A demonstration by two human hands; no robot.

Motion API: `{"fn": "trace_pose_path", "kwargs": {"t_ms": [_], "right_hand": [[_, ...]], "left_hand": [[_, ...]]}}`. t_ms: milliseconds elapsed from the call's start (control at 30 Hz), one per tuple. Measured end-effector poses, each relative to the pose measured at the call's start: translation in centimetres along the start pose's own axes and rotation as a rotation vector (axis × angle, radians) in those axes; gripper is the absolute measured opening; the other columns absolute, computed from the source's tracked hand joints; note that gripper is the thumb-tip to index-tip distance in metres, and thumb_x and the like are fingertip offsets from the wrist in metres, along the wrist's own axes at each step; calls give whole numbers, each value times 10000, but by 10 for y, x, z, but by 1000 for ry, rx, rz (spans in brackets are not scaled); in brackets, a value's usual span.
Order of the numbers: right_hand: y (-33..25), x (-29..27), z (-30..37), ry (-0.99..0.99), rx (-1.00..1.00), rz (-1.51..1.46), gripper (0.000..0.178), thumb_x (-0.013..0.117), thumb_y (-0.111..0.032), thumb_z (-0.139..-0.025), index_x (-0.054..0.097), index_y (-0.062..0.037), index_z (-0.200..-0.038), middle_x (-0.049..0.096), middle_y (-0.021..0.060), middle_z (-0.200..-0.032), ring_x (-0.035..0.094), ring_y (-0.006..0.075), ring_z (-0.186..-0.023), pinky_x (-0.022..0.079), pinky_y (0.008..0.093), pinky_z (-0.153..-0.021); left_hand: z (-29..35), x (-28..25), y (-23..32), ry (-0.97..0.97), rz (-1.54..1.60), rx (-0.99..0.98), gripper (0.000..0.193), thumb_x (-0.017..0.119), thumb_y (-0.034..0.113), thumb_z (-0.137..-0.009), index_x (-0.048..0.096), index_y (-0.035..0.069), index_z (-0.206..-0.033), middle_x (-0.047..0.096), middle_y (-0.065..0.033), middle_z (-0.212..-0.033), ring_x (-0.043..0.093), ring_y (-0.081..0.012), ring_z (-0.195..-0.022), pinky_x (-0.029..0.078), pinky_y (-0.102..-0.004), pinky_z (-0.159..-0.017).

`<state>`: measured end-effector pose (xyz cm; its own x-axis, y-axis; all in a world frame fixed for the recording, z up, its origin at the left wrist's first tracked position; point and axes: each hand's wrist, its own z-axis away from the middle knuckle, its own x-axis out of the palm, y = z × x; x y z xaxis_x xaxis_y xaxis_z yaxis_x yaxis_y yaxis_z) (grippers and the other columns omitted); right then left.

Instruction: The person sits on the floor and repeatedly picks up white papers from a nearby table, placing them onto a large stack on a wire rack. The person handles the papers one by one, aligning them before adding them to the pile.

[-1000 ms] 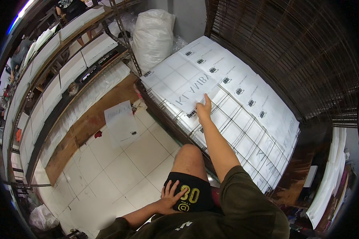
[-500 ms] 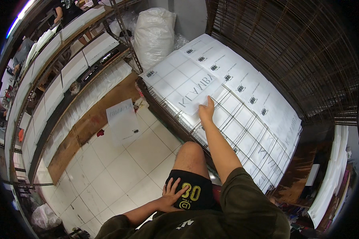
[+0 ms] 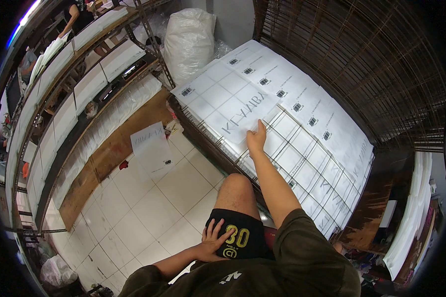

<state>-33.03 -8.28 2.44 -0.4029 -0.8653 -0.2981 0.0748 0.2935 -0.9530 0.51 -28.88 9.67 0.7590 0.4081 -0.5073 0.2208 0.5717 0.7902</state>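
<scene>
White-tiled storeroom floor [image 3: 148, 198] below. My right hand [image 3: 256, 140] pinches the near edge of a large white lettered sheet [image 3: 240, 106] atop the wire rack [image 3: 292, 148]; left hand [image 3: 214, 240] flat on my thigh. Next, probably: pull it toward me.

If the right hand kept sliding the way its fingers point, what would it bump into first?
The right hand already rests on a large white sheet with grey letters on the wire rack. Going straight on, it would probably slide across that sheet toward the small white sheets with dark marks. Depth is hard to judge.
</scene>
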Motion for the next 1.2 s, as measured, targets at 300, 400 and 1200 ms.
{"fn": "trace_pose_path", "kwargs": {"t_ms": [300, 400, 1200], "right_hand": [[10, 0, -3, 20, -10, 38, 637, 551, -33, -712, 396, 87, -1319, 429, 247, -1315, 421, 362, -1230, 346, 362, -1037], [9, 0, -2, 21, 16, 12, 646, 558, -43, -708, 394, 90, -1319, 419, 260, -1321, 397, 375, -1250, 300, 378, -1075], [-43, -100, 77, -203, -262, 85, 640, 641, -141, -783, 371, -40, -1355, 542, 173, -1164, 560, 304, -1046, 440, 366, -915]], "left_hand": [[0, 3, -2, 12, -14, 3, 1053, 736, 536, -676, 99, 294, -1480, -124, -258, -1490, -156, -535, -1334, 44, -693, -1010], [-1, 4, -2, 24, -7, 12, 1052, 735, 538, -677, 103, 290, -1481, -122, -263, -1488, -155, -539, -1331, 43, -698, -1005], [1, 1, -2, -16, -62, 43, 1096, 696, 602, -695, 48, 208, -1486, -175, -328, -1452, -192, -568, -1304, 38, -670, -1022]]}}
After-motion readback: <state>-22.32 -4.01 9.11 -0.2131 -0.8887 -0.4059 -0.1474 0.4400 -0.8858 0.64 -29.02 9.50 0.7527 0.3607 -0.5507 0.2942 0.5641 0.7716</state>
